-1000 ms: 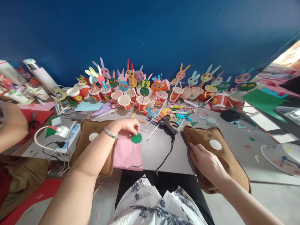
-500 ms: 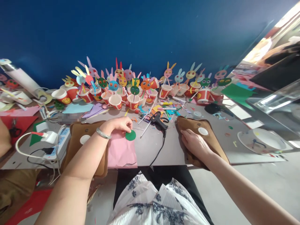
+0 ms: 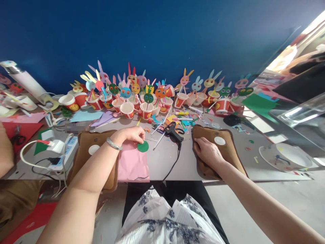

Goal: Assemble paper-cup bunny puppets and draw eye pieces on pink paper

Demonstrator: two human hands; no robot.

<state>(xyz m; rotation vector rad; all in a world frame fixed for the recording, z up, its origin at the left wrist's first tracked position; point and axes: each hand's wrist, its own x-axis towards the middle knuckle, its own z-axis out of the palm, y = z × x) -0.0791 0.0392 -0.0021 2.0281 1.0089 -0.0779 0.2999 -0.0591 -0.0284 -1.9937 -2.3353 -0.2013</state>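
Between its fingertips my left hand (image 3: 135, 135) pinches the edge of a green paper disc (image 3: 143, 146), just over a pink sheet (image 3: 133, 166). The left forearm crosses a brown cushion (image 3: 83, 162) with a white round patch. My right hand (image 3: 208, 150) lies on a second brown cushion (image 3: 232, 152), fingers stretched out and nothing held. A black glue gun (image 3: 174, 132) rests on the table between the hands, its cable running toward the front edge.
Paper cups (image 3: 127, 110) with paper rabbit heads line the blue wall. Paper scraps and markers (image 3: 184, 119) lie before them. A power strip (image 3: 66, 154) is at left, a clear round container (image 3: 286, 157) at right. A person's arm (image 3: 5, 152) shows far left.
The camera view has shifted slightly. My left hand still pinches the green disc. On the cushion, my right hand has slid a little toward the left.
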